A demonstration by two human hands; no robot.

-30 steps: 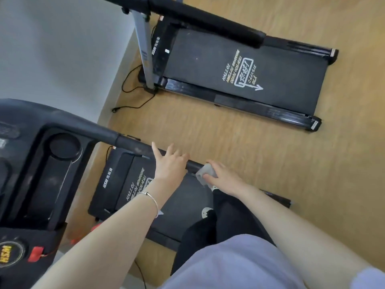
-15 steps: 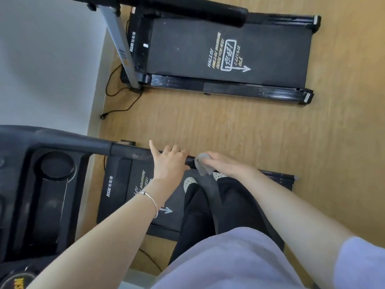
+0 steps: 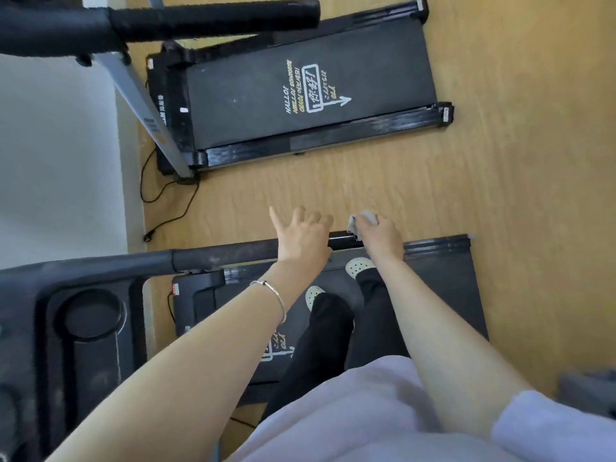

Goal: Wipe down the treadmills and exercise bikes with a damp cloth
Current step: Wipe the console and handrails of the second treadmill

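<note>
I stand on the belt of a black treadmill [image 3: 443, 288] and look down at its black handrail [image 3: 220, 254], which runs to the right from the console [image 3: 60, 328]. My left hand [image 3: 305, 233] grips the handrail near its end, index finger stuck out. My right hand [image 3: 380, 235] holds a small grey cloth [image 3: 361, 219] wrapped over the very tip of the handrail. A second black treadmill [image 3: 300, 91] with white and yellow lettering lies further away on the wooden floor.
A white wall [image 3: 56, 161] runs along the left. Black power cables [image 3: 160, 201] trail on the floor by the wall. The second treadmill's grey upright [image 3: 146, 118] and black handrail [image 3: 206, 20] cross the top. Bare wooden floor [image 3: 533, 145] lies to the right.
The view has tilted, so both treadmills sit differently in frame. My right hand has slid the cloth along to the end of the handrail; my left hand keeps its grip.
</note>
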